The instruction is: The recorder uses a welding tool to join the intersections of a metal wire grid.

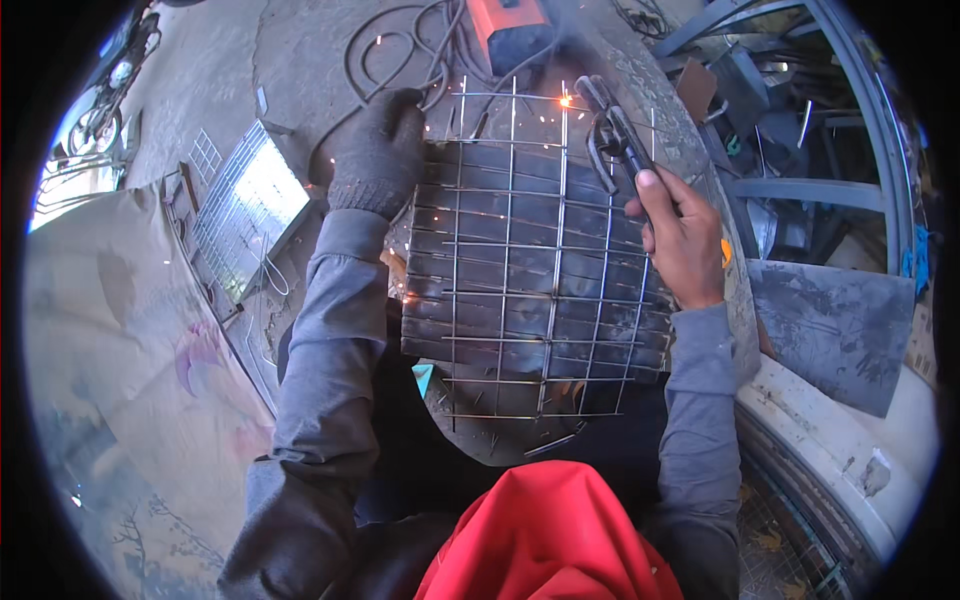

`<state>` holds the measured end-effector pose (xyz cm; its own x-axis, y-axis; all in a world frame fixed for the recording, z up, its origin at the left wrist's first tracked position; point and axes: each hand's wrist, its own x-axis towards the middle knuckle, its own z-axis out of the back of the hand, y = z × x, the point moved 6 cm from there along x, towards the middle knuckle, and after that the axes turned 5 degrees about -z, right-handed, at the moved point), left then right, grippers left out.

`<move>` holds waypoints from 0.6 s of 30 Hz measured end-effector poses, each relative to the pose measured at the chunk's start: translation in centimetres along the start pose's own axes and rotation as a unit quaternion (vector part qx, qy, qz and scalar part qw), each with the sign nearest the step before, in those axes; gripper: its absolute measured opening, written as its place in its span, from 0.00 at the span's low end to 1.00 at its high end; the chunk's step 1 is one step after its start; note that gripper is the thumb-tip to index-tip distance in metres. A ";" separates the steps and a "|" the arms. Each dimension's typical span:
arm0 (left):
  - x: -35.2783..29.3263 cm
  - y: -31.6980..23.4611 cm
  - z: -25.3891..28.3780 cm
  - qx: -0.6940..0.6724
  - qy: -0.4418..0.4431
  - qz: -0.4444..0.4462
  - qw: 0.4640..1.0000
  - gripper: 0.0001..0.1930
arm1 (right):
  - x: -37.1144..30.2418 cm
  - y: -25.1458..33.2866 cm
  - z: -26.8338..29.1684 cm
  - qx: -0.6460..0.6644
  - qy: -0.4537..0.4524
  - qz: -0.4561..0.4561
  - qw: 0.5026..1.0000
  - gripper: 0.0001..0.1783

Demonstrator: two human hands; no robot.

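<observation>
My bare right hand (pixel 682 235) is wrapped round the handle of a black welding electrode holder (pixel 625 140). Beside the holder's head, a bright orange spark glows on the far end of a wire grid (pixel 557 296). The grid of crossed metal rods lies over a dark, ridged metal plate (pixel 430 325) in front of me. At the grid's far left corner is my left hand (pixel 380 155) in a dark grey glove. Its fingers look curled, and whatever they grip is hidden. Small sparks are scattered around the glove and the plate's left edge.
An orange and black machine (pixel 508 35) stands at the far side, with coiled black cable (pixel 375 50) beside it. Another wire grid (pixel 235 215) lies to the left near a patterned sheet (pixel 140 330). Metal frames (pixel 820 190) and a grey panel (pixel 835 330) are on the right.
</observation>
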<state>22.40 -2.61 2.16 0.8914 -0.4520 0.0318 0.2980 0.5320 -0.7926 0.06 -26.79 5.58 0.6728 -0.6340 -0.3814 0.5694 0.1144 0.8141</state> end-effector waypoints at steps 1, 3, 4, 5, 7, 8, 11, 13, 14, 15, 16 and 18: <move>0.2 0.5 0.0 -0.001 0.001 -0.001 1.000 0.17 | 0.0 0.1 -0.1 0.000 -0.001 0.000 1.000 0.26; 0.7 0.7 0.2 0.000 -0.017 -0.065 0.998 0.16 | 0.1 0.0 -0.3 -0.002 0.009 -0.005 1.000 0.26; 0.6 0.6 0.1 -0.001 -0.016 -0.065 0.998 0.16 | 0.2 -0.2 -0.3 -0.003 0.008 -0.006 1.000 0.26; 0.5 0.8 -0.2 0.001 0.008 -0.038 0.999 0.16 | 0.3 -0.4 -0.2 -0.002 0.007 0.002 1.000 0.27; 0.3 1.0 -0.5 0.003 0.032 -0.011 0.999 0.16 | 0.3 -0.5 -0.3 0.000 0.007 0.010 1.000 0.28; 0.3 0.9 -0.6 0.001 0.031 -0.027 0.999 0.16 | 0.3 -0.5 -0.3 0.001 0.004 0.006 1.000 0.28; 0.1 0.4 -0.2 0.007 0.026 -0.027 0.999 0.16 | 0.1 -0.1 -0.6 -0.005 0.004 -0.005 1.000 0.27; 0.1 0.6 -0.4 0.009 0.024 -0.014 1.000 0.16 | 0.0 -0.1 -0.4 -0.017 0.001 -0.014 1.000 0.26; 0.1 0.6 -0.5 0.002 0.024 -0.020 1.000 0.16 | 0.1 -0.2 -0.4 -0.020 0.002 -0.014 1.000 0.26; 0.1 0.6 -0.4 -0.003 0.023 -0.027 0.999 0.17 | 0.1 -0.3 -0.3 -0.022 0.004 -0.012 1.000 0.26; 0.2 0.7 -0.3 0.008 0.019 -0.039 0.999 0.17 | 0.7 -1.1 -0.2 -0.011 0.006 0.021 1.000 0.28; 0.3 0.7 -0.2 0.020 0.016 -0.051 0.998 0.17 | 0.6 -1.2 -0.2 0.002 0.003 0.019 1.000 0.27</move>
<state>22.78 -2.50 1.51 0.8445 -0.5278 0.0910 0.4004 0.5093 -0.7618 -0.11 -27.15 4.27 0.6965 -0.6242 -0.3539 0.5417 0.1340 0.8298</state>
